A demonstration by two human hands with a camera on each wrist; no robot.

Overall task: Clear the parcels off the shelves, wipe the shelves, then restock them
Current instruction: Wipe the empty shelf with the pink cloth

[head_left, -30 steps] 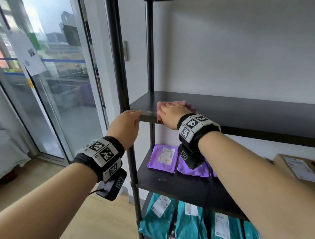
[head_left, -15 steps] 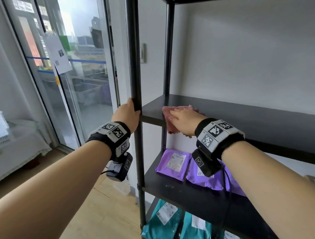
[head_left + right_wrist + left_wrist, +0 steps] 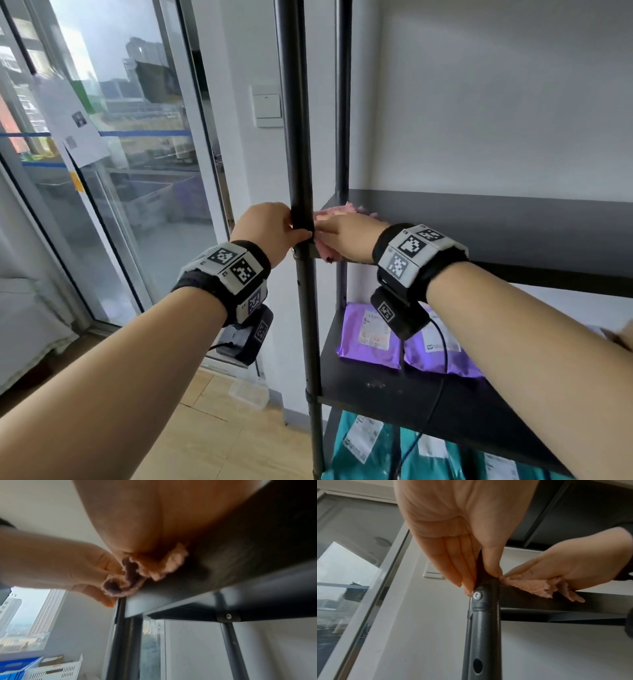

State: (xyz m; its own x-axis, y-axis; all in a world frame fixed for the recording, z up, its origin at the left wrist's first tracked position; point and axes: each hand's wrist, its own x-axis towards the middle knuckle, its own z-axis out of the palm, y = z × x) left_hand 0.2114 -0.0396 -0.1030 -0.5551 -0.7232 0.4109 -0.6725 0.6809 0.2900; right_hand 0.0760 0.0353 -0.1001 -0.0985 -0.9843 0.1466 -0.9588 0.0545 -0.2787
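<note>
the cloth [image 3: 337, 214] is pink and fluffy, bunched in soft folds, with a darker purplish underside showing where its edge curls over in the right wrist view. it lies on the front left corner of the black shelf [image 3: 496, 222], part of it hanging over the front lip. the right hand [image 3: 346, 236] lies flat on top of it, fingers stretched out and pressing it down, pointing toward the post [image 3: 301, 171]. just left of that hand, the left hand [image 3: 270, 229] grasps the black upright post at shelf height, thumb on one side and fingers wrapped round the other, right above a silver screw [image 3: 477, 595] in the joint. the thumb tip sits just beside the cloth and the right fingertips.

below the right hand, on the next shelf down, lie two purple parcels [image 3: 370, 337] side by side, flat, each with a white label. lower still, under the right forearm, teal parcels [image 3: 363, 445] with white labels lie packed together.

beyond the left hand is a white wall with a light switch [image 3: 269, 109], and further left a glass door [image 3: 120, 154] with a paper sheet [image 3: 73, 123] stuck on it. wood floor [image 3: 222, 438] shows under the left forearm.
</note>
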